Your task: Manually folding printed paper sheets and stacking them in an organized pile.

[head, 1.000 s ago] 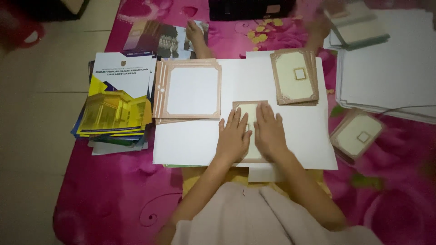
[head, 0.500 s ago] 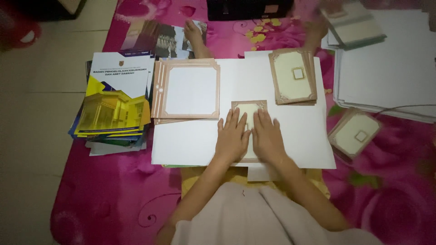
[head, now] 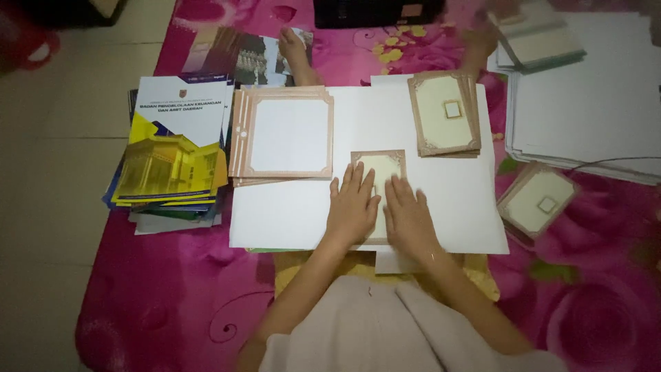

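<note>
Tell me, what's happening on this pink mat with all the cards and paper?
A person sits on the pink floral mat with both hands flat on a small brown-bordered card: left hand, right hand. The card lies on a big white sheet. A stack of larger bordered cards sits to the left, another card stack to the upper right, and booklets are piled at the far left. More white paper lies at the right.

1. Your left hand (head: 352, 205) and right hand (head: 407, 219) lay flat, side by side, on a bordered card (head: 379, 169)
2. That card lay on a large sheet (head: 289, 213)
3. A card stack (head: 284, 135) sat left of it, another (head: 444, 114) behind-right
4. Booklets (head: 172, 148) lay far left, a loose card (head: 538, 201) far right
</note>
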